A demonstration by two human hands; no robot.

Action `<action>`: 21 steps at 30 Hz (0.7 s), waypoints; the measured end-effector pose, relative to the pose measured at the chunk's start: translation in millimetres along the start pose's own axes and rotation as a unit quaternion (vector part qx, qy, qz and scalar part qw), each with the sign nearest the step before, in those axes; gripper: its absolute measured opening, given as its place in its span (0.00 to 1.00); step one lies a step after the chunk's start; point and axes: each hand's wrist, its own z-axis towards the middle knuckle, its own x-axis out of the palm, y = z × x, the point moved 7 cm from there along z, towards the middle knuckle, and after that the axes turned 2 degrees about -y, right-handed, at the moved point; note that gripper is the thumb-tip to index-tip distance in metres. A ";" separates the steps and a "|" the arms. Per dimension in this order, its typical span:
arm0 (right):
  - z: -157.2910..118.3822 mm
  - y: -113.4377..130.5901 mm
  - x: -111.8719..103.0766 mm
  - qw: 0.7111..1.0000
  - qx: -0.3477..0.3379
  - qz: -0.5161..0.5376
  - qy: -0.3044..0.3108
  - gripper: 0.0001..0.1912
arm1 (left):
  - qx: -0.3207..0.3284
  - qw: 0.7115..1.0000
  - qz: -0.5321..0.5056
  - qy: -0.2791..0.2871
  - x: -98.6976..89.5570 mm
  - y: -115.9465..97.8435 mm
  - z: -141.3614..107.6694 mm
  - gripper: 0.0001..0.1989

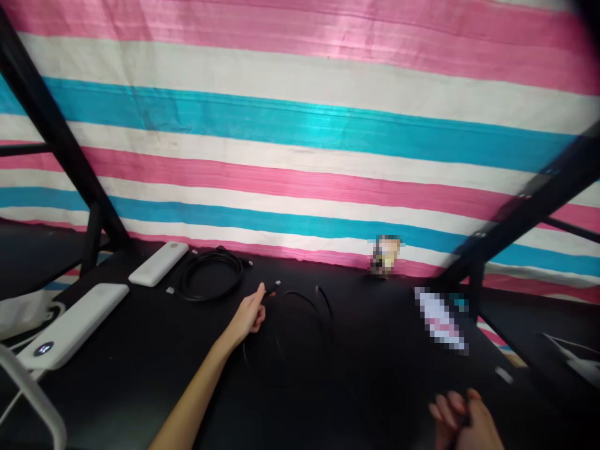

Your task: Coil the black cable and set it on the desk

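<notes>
Near the middle of the black table, my left hand [250, 310] is closed on a black cable [302, 295], pinching it just behind its metal plug [278, 283]. Loose loops of this cable rise and curve to the right of that hand, and much of it is lost against the dark tabletop. At the lower right, my right hand [466, 420] is closed too, slightly blurred. Something thin and dark shows between its thumb and fingers and looks like part of the same cable. A coiled black cable [182, 290] lies left of my left hand.
Two white power banks [159, 264] [77, 325] lie at the left, beside a white charger [23, 312] and white cords. Pixelated items [385, 256] [440, 322] lie at the back and right. Black frame bars [60, 137] [520, 212] flank a striped sheet [300, 144].
</notes>
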 end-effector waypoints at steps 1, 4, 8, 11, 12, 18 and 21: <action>-6.2 -1.4 16.0 1.000 -0.010 -0.011 0.000 0.16 | -0.004 1.000 -0.004 0.004 1.2 0.7 -0.2 0.45; -24.3 -18.0 84.2 0.984 -0.034 -0.088 0.152 0.21 | 0.008 1.000 -0.007 0.008 0.4 0.6 -0.8 0.43; -51.7 -48.4 157.3 0.906 -0.124 -0.232 0.333 0.20 | 0.082 0.996 0.030 0.020 0.5 -3.6 -2.6 0.36; -72.3 -57.8 194.7 0.827 -0.204 -0.315 0.418 0.15 | 0.120 0.990 0.069 0.017 2.4 -1.7 -0.9 0.37; -77.4 -57.4 204.7 0.805 -0.227 -0.329 0.438 0.14 | 0.138 0.987 0.083 0.012 2.7 -2.4 0.1 0.37; -72.8 -53.7 244.9 0.745 -0.288 -0.357 0.484 0.07 | 0.256 0.957 0.100 -0.091 -12.0 -20.3 0.4 0.21; -55.8 -61.9 249.5 0.773 -0.249 -0.349 0.468 0.16 | 0.270 0.949 0.076 -0.148 -21.5 -26.0 -3.2 0.22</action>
